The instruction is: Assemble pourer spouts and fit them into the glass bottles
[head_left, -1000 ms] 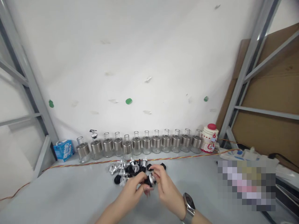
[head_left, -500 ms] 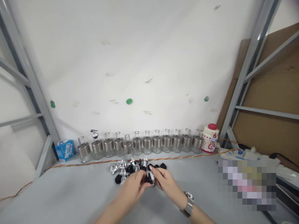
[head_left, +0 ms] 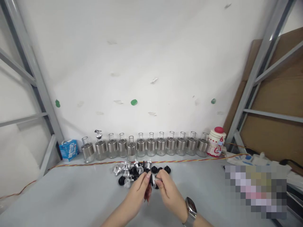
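Observation:
Between my two hands is a bottle pourer [head_left: 152, 180], black on its left side and silver on its right. My left hand [head_left: 138, 189] is closed on the black side, its thumb on top. The fingers of my right hand [head_left: 167, 189] pinch the silver side. Just beyond my hands lies a loose pile of silver pourer tops [head_left: 126, 166] and black stoppers [head_left: 121, 180], partly hidden by my fingers. Farther back stands a row of several glass bottles [head_left: 151, 144] with steel sleeves. One bottle [head_left: 101, 148], second from the left, bears a pourer.
A red-and-yellow twisted wire [head_left: 94, 164] runs across the table behind the pile. At the left end is a blue carton [head_left: 68, 150]; at the right end, a white jar with a red lid [head_left: 216, 143]. A blurred-out object [head_left: 255, 192] lies on the right.
My hands have turned the pourer so its silver side faces right. My right hand has shifted its pinch, and the wrist has rolled, showing the watch face. The view has swung slightly left.

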`<state>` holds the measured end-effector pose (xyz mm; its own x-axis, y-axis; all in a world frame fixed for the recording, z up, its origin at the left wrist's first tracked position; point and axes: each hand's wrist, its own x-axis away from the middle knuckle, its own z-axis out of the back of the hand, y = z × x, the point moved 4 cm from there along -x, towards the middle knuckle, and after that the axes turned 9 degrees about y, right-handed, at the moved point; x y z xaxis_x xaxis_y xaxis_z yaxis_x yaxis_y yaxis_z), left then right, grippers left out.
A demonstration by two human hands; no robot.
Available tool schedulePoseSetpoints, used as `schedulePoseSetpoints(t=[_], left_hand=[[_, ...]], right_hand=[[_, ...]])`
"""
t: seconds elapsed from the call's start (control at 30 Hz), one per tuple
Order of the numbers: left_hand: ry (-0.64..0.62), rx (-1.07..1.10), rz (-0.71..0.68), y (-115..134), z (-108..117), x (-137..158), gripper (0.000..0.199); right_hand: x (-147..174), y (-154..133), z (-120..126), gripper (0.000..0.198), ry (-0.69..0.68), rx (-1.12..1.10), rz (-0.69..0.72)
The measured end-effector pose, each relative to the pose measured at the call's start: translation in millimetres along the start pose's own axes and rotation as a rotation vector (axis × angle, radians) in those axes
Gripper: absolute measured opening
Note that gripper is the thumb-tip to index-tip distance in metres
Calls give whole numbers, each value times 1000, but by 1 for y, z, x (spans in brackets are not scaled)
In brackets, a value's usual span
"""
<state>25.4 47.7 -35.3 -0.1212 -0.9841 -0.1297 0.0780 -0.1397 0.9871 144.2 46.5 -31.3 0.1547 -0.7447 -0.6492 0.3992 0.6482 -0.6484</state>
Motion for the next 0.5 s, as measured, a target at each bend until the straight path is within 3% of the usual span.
schedulePoseSetpoints(t=[0.17,0.33,0.5], left_hand=[[64,-164,-155,4,2,6,32],[79,-477,-352,11,8,10,26],[-5,-746,-565,23,12,8,20]], right_hand=[[5,-2,-4,22,2,-14,-56],[4,-2,-4,26,-30,-73,-181],[1,2,-6,33,-61,-222,-352]])
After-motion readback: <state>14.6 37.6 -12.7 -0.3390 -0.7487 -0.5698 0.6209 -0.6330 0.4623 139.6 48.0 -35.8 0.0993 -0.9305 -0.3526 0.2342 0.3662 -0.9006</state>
